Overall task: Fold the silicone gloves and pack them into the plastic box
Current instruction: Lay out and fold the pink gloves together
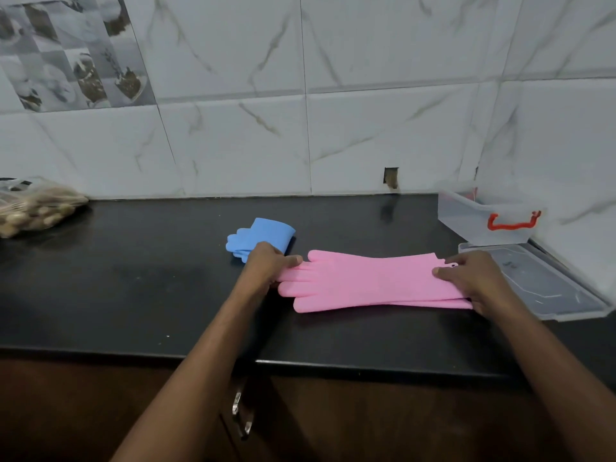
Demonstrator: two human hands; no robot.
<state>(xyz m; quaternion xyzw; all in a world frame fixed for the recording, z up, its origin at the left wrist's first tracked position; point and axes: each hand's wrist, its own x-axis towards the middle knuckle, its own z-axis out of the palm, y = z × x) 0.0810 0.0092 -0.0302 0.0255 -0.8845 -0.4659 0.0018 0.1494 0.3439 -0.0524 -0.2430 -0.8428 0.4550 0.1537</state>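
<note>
A black tabletop (133, 278) runs across the middle of the frame, in front of a white marble-tiled wall (366, 111). Just right of centre, the pink gloves (366, 281) lie flat and stretched out lengthwise, one on top of the other, with fingers pointing left and cuffs pointing right.

The person's left hand (266, 266) pinches the fingertip end, its grip clamped with the thumb on top. The right hand (473, 278) holds the cuff end, its grip likewise closed on the gloves, thumb above and fingers below.

Just behind the left hand sit the blue gloves (263, 235), folded into a compact bundle. At the right edge, a clear plastic box (480, 218) with a red handle (513, 221) stands tilted against the wall. Its clear lid (540, 285) lies flat in front of it, just beside the pink cuffs. At the far left lies a clear bag (33, 208) of brownish lumps.
</note>
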